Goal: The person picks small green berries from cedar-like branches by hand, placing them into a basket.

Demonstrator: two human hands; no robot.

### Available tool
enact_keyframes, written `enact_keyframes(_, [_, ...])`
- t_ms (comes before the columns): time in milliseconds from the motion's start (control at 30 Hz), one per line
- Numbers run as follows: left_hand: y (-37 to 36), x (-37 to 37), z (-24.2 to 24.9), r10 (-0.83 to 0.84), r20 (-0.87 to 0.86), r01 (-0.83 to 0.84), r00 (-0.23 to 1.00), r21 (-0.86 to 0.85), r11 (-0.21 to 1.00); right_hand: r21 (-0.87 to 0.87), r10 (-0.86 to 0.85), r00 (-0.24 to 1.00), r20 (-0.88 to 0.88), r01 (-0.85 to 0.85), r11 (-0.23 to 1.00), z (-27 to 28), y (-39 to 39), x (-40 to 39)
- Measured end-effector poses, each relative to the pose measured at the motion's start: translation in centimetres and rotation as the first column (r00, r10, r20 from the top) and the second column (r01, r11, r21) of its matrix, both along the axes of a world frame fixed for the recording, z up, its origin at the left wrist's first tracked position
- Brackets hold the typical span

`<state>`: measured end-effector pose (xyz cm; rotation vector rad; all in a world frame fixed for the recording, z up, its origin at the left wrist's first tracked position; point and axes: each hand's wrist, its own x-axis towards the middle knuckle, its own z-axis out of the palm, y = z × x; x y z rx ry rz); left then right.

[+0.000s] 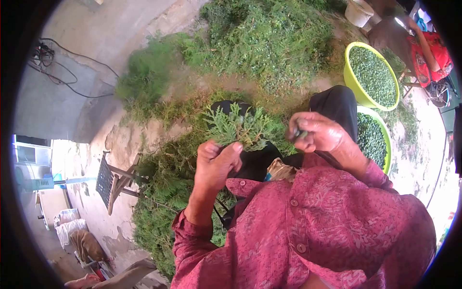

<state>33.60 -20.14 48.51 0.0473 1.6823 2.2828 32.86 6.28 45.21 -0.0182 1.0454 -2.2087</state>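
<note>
a: two hands at work. the left hand (217,161) has its fingers clamped on the stem of one sprig (239,126), flat, feathery, scale-leaved green stuff, held up in front of the knees.

b: and the right hand (315,133)?

a: just beside the sprig's right edge, fingertips pinched together on something small and dark. too small for me to tell what.

b: how many tubs?

a: two, both lime-green plastic, round, heaped with tiny green bits. the far tub (371,74) sits whole in view; the near tub (380,137) is half hidden behind a knee in black cloth.

b: what else?

a: cut greenery (260,33) piled thick across the ground, more of it under the left arm. a pale bucket (358,12) up top. a dark slatted chair (113,180) on its side at the left, cables (57,67) on the concrete. another person in red (430,55) beyond the far tub. the red patterned shirt (327,231) fills the foreground and blocks the lap.
</note>
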Motion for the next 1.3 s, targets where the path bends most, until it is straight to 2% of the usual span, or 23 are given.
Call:
enact_keyframes(67, [0.6, -0.3, -0.3, 0.012, 0.015, -0.012, 1.0, 0.021, 1.0, -0.057, 0.091, 0.996, -0.013, -0.092, 0.994, 0.6, -1.4, -0.4])
enact_keyframes(133, [0.7, -0.2, -1.1, 0.015, -0.015, -0.015, 1.0, -0.033, 0.999, 0.119, 0.105, 0.994, -0.032, -0.101, 0.988, 1.6, -2.4, -0.8])
enact_keyframes(167, [0.8, -0.2, -1.2, 0.017, -0.015, -0.017, 1.0, -0.033, 0.999, 0.119, 0.107, 0.994, -0.032, -0.103, 0.988, 2.0, -2.8, -0.9])
enact_keyframes(233, [1.0, -0.1, -1.4, -0.018, -0.059, 0.014, 0.998, -0.07, 0.997, 0.332, 0.154, 0.983, -0.101, -0.112, 0.936, 2.3, -3.6, -1.0])
enact_keyframes(267, [1.2, 0.0, -1.2, -0.014, -0.058, 0.009, 0.998, -0.072, 0.997, 0.331, 0.158, 0.982, -0.1, -0.117, 0.937, 2.3, -4.0, -1.1])
enact_keyframes(333, [1.9, 0.0, -0.6, 0.026, -0.003, -0.027, 1.0, -0.103, 0.994, 0.499, 0.155, 0.971, -0.18, -0.046, 0.865, 2.3, -4.7, -1.2])
enact_keyframes(367, [1.9, 0.0, -0.6, 0.026, -0.003, -0.027, 1.0, -0.105, 0.994, 0.518, 0.128, 0.974, -0.189, -0.012, 0.855, 2.3, -4.9, -1.1])
enact_keyframes(500, [1.7, 0.2, -0.4, 0.014, 0.031, -0.01, 0.999, -0.128, 0.992, 0.454, 0.15, 0.965, -0.216, -0.037, 0.89, 1.7, -3.7, -0.9])
enact_keyframes(567, [1.0, 0.3, -0.4, 0.01, 0.053, -0.002, 0.999, -0.148, 0.989, 0.516, -0.012, 0.995, -0.098, 0.061, 0.854, 1.4, -1.7, -1.3])
enact_keyframes(600, [0.2, 0.2, -0.6, -0.05, 0.02, 0.052, 0.999, -0.117, 0.992, 0.259, -0.08, 0.996, -0.029, 0.084, 0.962, 0.4, -0.4, -1.6])
enact_keyframes(667, [-0.1, 0.3, -0.8, -0.103, -0.007, 0.102, 0.995, -0.087, 0.991, 0.042, 0.0, 1.0, 0.017, -0.001, 0.999, 0.0, 0.6, -1.6])
enact_keyframes(700, [0.1, 0.2, -0.7, -0.152, 0.005, 0.152, 0.988, -0.11, 0.982, 0.041, 0.0, 1.0, 0.022, 0.0, 0.999, 0.0, 0.1, -1.4])
enact_keyframes(767, [0.6, 0.0, -0.6, -0.208, 0.01, 0.207, 0.978, -0.132, 0.969, 0.036, 0.016, 0.988, 0.153, -0.022, 0.999, 0.3, -1.6, -1.4])
enact_keyframes(800, [0.8, 0.0, -0.5, -0.208, 0.027, 0.21, 0.978, -0.142, 0.967, -0.075, 0.067, 0.975, 0.211, -0.052, 0.996, 0.0, -1.9, -1.5])
enact_keyframes(900, [0.8, 0.1, -0.5, -0.205, 0.042, 0.209, 0.978, -0.168, 0.963, -0.058, 0.02, 0.949, 0.314, -0.002, 0.998, 0.2, -3.1, -1.5])
enact_keyframes(967, [0.7, 0.1, -0.6, -0.201, 0.04, 0.205, 0.979, -0.183, 0.962, 0.042, 0.209, 0.969, 0.133, -0.216, 0.976, -0.1, -3.4, -2.0])
enact_keyframes(1000, [0.7, 0.1, -0.5, -0.211, 0.048, 0.216, 0.976, -0.18, 0.96, 0.042, 0.211, 0.969, 0.133, -0.218, 0.975, 0.0, -3.5, -1.9])
enact_keyframes(1100, [0.8, 0.1, 0.0, -0.249, 0.076, 0.259, 0.965, -0.171, 0.951, 0.018, 0.186, 0.973, 0.14, -0.19, 0.982, 1.0, -3.2, -1.5])
enact_keyframes(1167, [0.7, 0.2, 0.1, -0.279, 0.099, 0.293, 0.955, -0.166, 0.942, 0.175, 0.142, 0.982, 0.127, -0.163, 0.971, 1.4, -2.8, -1.2])
enact_keyframes(1200, [0.6, 0.2, 0.1, -0.31, 0.078, 0.319, 0.948, -0.195, 0.927, 0.177, 0.142, 0.982, 0.127, -0.163, 0.971, 1.0, -2.2, -1.2])
enact_keyframes(1267, [0.4, 0.2, 0.3, -0.342, 0.052, 0.345, 0.938, -0.223, 0.912, 0.104, 0.012, 0.981, 0.193, -0.032, 0.994, -0.7, -0.2, -1.5])
enact_keyframes(1300, [0.0, 0.1, 0.6, -0.332, 0.041, 0.334, 0.942, -0.154, 0.93, -0.006, -0.022, 0.99, 0.137, 0.023, 1.0, -1.3, 0.9, -1.8])
